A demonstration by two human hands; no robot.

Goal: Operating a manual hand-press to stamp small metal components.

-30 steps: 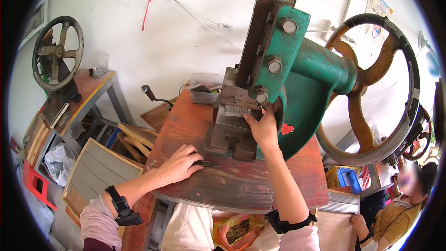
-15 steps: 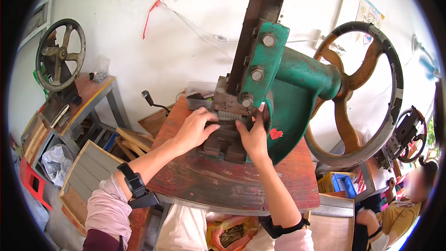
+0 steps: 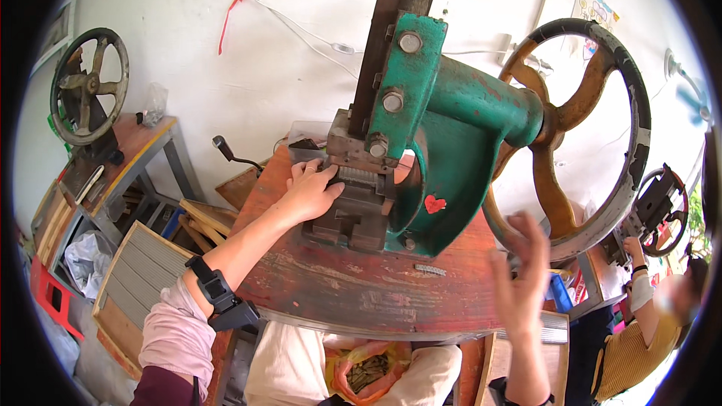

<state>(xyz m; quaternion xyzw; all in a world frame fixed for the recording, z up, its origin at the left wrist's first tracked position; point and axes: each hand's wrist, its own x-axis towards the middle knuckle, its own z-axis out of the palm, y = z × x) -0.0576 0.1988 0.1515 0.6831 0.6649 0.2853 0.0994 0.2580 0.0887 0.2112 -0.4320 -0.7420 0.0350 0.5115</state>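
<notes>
The reddish-brown wooden tabletop (image 3: 331,297) runs beneath the left forearm (image 3: 252,244) to a curved front edge, with bare room before the dark steel die block (image 3: 350,219); the left hand (image 3: 308,191) is narrow, bent fingers at the block's left side, its grip impossible to tell; the grey ridged metal plate (image 3: 359,175) lies on the block, just right of those fingertips; a small grey strip (image 3: 429,269) lies near the green metal press (image 3: 462,169), between the hands; the blurred right hand (image 3: 523,286) is wide, before the black-rimmed, yellow-spoked handwheel (image 3: 553,124); contact unconfirmed.
</notes>
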